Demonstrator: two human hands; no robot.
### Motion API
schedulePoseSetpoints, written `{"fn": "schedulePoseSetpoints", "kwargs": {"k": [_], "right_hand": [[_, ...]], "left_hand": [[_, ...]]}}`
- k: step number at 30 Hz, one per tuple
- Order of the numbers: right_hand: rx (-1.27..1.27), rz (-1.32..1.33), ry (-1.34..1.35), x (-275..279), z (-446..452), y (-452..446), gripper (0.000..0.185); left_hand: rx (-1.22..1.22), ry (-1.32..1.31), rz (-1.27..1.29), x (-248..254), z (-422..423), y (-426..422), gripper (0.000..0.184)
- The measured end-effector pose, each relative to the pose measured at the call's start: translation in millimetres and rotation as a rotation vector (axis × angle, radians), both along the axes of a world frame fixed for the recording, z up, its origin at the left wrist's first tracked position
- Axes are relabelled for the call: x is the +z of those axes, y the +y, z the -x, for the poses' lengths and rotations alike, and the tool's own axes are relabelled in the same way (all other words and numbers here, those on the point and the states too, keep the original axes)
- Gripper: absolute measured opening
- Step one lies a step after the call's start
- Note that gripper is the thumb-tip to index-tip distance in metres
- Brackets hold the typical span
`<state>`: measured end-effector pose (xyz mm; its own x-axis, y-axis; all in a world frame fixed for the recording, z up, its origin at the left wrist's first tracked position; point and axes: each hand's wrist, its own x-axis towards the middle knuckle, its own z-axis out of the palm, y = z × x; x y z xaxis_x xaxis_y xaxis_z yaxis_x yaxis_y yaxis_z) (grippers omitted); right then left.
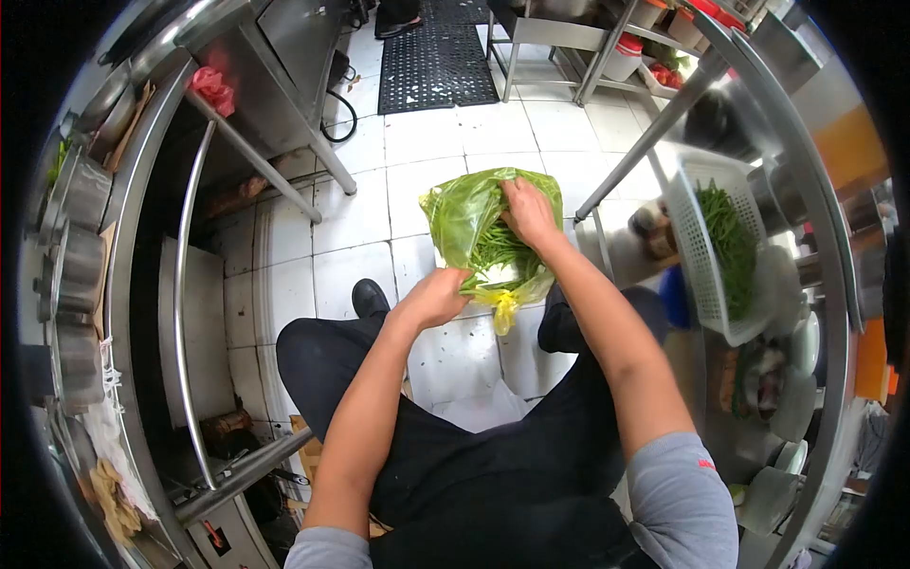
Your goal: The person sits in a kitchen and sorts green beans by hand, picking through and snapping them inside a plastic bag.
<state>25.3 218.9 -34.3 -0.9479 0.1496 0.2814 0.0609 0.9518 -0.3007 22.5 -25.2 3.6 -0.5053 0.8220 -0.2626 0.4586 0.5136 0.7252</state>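
Observation:
A translucent yellow-green plastic bag [455, 220] sits low between my knees, just above the tiled floor. Long, thin green vegetables, which look like green beans [500, 248], show through its torn or open middle. My left hand [436, 299] is closed on the bag's near left edge. On the far right side, my right hand [533, 211] has its fingers bent into the plastic, gripping it near the top; the fingertips are partly hidden. A bunched yellow knot [505, 311] sticks out at the bag's near end.
To my right, a white basket [682, 204] of similar green beans [728, 247] stands on a metal shelf with bowls. Along the left runs a steel counter frame [194, 303] with metal pots [81, 270]. A black rubber mat [436, 71] lies ahead, near another person's foot [398, 28].

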Motion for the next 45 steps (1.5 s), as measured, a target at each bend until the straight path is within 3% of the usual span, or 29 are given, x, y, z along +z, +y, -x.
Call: {"fn": "schedulePoseSetpoints", "kwargs": {"k": [6,11,13,15,18,19,21,24,27,32,33,34,35,36,38,43,45], "right_hand": [[-0.04,0.029,-0.06,8,10,2,0.04],[0.028,0.131,-0.067,45,-17,-23,0.024],[0.048,0.153,-0.081,44,-35,-25,0.022],[0.072,0.176,-0.093,43,-52,-23,0.022],[0.134,0.331,-0.456,39,-78,-8,0.026],[0.13,0.328,-0.451,32,-88,-6,0.026],[0.2,0.136,-0.588,14,-103,-7,0.024],[0.17,0.059,-0.776,12,-112,-5,0.024],[0.185,0.108,-0.725,10,-120,1,0.024],[0.179,0.169,-0.677,23,-116,-1,0.029],[0.102,0.324,-0.616,35,-111,-4,0.03],[0.026,0.476,-0.553,41,-106,-3,0.032],[0.039,0.467,-0.402,30,-101,1,0.034],[0.037,0.469,-0.403,36,-101,-1,0.034],[-0.001,1.003,-0.328,53,-96,-11,0.037],[0.045,1.617,-0.333,54,-91,-45,0.026],[0.0,1.635,-0.331,49,-90,-49,0.025]], "left_hand": [[0.022,0.085,0.118,6,2,5,0.025],[-0.048,0.034,0.118,7,-6,8,0.032],[-0.135,0.078,0.226,-7,-8,10,0.047],[-0.143,0.079,0.273,-17,-8,14,0.048],[-0.151,0.068,0.323,-20,-16,16,0.053],[-0.153,0.055,0.323,-20,-18,17,0.055],[-0.165,0.067,0.307,-30,-23,19,0.056],[-0.225,0.098,0.303,-55,-23,19,0.053],[-0.258,0.043,0.297,-50,-21,20,0.05],[-0.121,-0.027,-0.039,-40,-12,18,0.038],[-0.124,-0.026,-0.037,-35,-10,20,0.038],[0.057,-0.218,-0.037,-25,-6,23,0.033],[0.24,-0.41,-0.037,-16,-3,26,0.03],[0.238,-0.411,-0.036,-10,-1,28,0.03],[0.483,-0.599,-0.322,0,2,32,0.026],[0.428,-0.755,-0.543,7,-2,41,0.02],[0.448,-0.75,-0.575,9,-5,46,0.018]]}}
